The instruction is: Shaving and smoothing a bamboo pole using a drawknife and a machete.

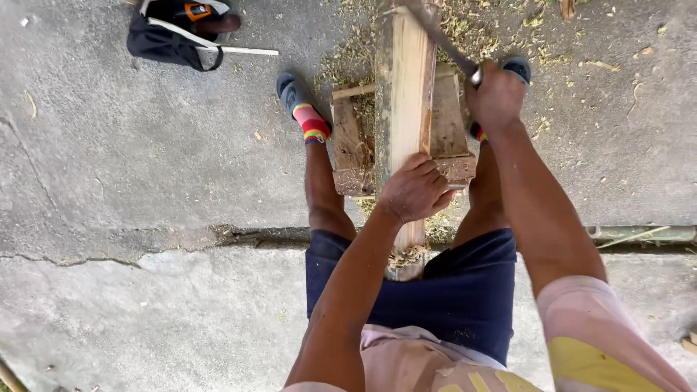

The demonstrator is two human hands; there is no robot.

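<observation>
I am seated with a long pale wooden plank (406, 87) running away from me between my knees, its near end resting against my dark blue shorts (465, 290). My left hand (415, 190) lies on the plank close to me, the fingers (425, 165) curled over its top and right edge, clamped on the wood. My right hand (496, 93) is further out and to the right of the plank, closed in a fist round the handle of a long knife (444, 40). The blade slants up and to the left from my fist and crosses the far end of the plank; I cannot tell whether the edge is touching the wood there.

The plank lies over a low wooden block stand (443, 131) made of rough brown boards, which sits on the concrete floor (145, 160) between my feet. My left foot (299, 98), in a blue slipper with a striped sock, is on the floor just left of the stand. My right foot (517, 69) is mostly hidden behind my right fist.

Wood shavings (348, 58) are scattered on the floor around the far end of the plank. Near the top edge of the floor, well to the left, lies a dark bag (170, 36) with a thin pale stick (247, 51) beside it. A crack (181, 243) runs across the floor under my legs.
</observation>
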